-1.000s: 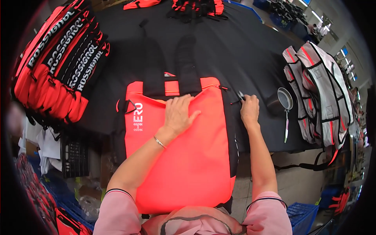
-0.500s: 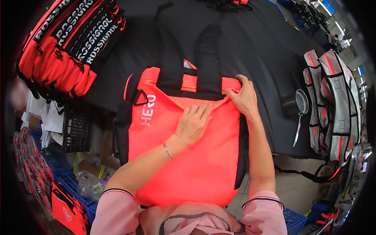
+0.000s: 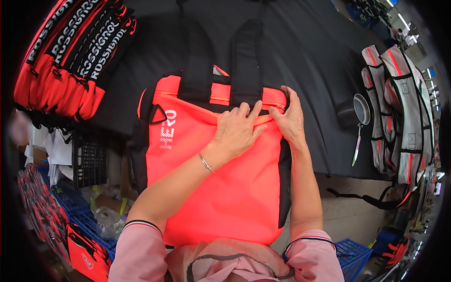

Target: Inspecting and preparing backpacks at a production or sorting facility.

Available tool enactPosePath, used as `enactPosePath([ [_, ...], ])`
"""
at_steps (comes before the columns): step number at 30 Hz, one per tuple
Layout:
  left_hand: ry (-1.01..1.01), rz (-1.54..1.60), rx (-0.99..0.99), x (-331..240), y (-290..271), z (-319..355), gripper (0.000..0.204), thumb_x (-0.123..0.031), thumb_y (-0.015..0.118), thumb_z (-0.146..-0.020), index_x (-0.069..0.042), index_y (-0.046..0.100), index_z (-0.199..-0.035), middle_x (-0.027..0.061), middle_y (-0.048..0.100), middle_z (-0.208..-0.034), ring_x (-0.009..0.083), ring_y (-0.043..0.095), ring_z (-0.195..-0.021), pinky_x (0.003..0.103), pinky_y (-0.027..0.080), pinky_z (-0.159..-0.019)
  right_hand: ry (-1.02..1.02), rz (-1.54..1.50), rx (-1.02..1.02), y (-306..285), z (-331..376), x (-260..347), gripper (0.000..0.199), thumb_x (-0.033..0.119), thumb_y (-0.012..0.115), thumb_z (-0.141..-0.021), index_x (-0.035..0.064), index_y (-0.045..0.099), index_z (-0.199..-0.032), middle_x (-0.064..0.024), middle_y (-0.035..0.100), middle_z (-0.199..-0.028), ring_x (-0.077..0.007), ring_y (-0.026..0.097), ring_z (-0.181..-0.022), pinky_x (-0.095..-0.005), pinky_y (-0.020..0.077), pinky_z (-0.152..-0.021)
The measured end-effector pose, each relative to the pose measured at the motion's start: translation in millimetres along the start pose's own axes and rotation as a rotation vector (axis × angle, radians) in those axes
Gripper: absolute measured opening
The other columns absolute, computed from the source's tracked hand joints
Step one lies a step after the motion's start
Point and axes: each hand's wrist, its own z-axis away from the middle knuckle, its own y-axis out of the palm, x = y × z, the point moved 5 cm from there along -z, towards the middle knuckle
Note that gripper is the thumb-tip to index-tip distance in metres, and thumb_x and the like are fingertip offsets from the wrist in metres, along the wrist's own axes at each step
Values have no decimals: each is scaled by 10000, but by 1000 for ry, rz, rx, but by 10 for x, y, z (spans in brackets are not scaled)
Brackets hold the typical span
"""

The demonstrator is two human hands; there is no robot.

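A bright coral-red backpack [image 3: 221,183] with black sides lies on the table in front of me, its lower end against my body. Two black padded shoulder straps [image 3: 246,61] stretch away from its top. My left hand [image 3: 237,129] rests on the upper front panel with its fingers spread, fingertips at the folded edge below the right strap. At the top right corner, my right hand [image 3: 289,120] grips the bag's edge between thumb and fingers. The fingers' undersides are hidden. A black triangular loop [image 3: 159,114] sits near the top left corner.
Stacked red and black bags [image 3: 66,70] stand at the far left. A round cup [image 3: 361,109] and a thin white-handled tool [image 3: 357,148] are on the black table cover [image 3: 319,94]. Grey bags [image 3: 401,113] stand at the right, a black crate [image 3: 89,160] at the left.
My left hand has shifted up and right along the folded edge, its fingers now more spread. The right hand stays at the corner. The whole view has shifted slightly.
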Motion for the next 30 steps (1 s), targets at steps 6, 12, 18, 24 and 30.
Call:
enactPosePath([
  [6, 263, -76, -33, 375, -284, 222, 428, -426, 639, -873, -138, 651, -1188, 32, 576, -957, 189, 555, -827, 351, 447, -683, -25, 45, -4, 8, 79, 53, 615, 112, 697, -780, 30, 450, -1338, -162, 522, -1307, -313, 504, -1246, -386, 415, -1041],
  [12, 304, -133, 13, 1282, -935, 689, 376, -255, 743, -776, -81, 612, -1082, 84, 600, -1015, 261, 561, -1061, 445, 360, -1056, -55, 62, -62, -58, 144, 5, 576, 78, 663, -801, 34, 461, -1338, -152, 527, -1312, -311, 508, -1247, -384, 391, -1067],
  [18, 236, -93, -190, 1369, -798, 871, 296, -208, 752, -750, -75, 646, -992, 61, 653, -987, 233, 613, -1022, 419, 409, -1055, -74, 74, -91, 2, 149, 47, 557, 96, 654, -804, 33, 476, -1328, -134, 560, -1302, -299, 520, -1244, -421, 302, -1141],
  [24, 231, -100, -323, 1535, -728, 816, 166, -242, 719, -802, -99, 685, -877, 58, 665, -785, 252, 660, -792, 387, 530, -860, -51, 121, -119, 27, 154, 122, 553, 122, 674, -801, 25, 494, -1315, -135, 583, -1272, -298, 545, -1216, -428, 318, -1133],
  [30, -412, 55, -171, 1494, -739, 481, 177, -245, 726, -827, -74, 736, -785, 40, 647, -598, 253, 625, -584, 375, 485, -633, -86, 165, -137, 25, 162, 64, 559, 119, 677, -795, 23, 493, -1314, -141, 584, -1267, -308, 544, -1215, -436, 331, -1125],
])
